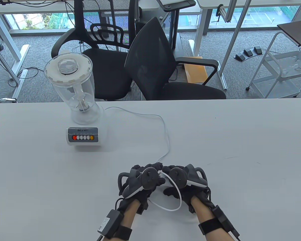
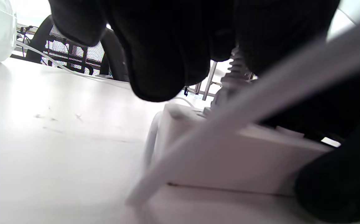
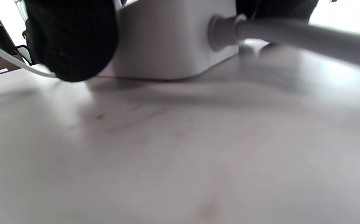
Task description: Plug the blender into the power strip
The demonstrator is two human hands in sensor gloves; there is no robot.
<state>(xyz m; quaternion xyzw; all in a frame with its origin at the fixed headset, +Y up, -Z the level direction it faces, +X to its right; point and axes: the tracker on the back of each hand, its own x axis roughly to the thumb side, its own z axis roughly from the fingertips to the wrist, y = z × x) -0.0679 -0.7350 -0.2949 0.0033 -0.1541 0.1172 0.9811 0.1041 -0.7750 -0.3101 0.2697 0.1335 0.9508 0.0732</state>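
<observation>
We see the left hand (image 1: 138, 183) and right hand (image 1: 188, 180) curled over the power strip (image 2: 229, 161) at the table's (image 1: 240, 150) near edge. Exact grip: cannot tell. Blender (image 1: 77, 105) stands far left, cord (image 1: 166, 135) running to the hands.

The left hand (image 1: 138, 184), in a black sensor glove with a dark tracker on its back, lies low near the bottom edge of the table view, forearm entering from below; the right hand (image 1: 184, 183), gloved and strapped alike, sits just beside it, knuckles almost meeting; both sets of fingers (image 2: 155, 62) curl downward and inward; what they touch underneath is hidden from above.
</observation>
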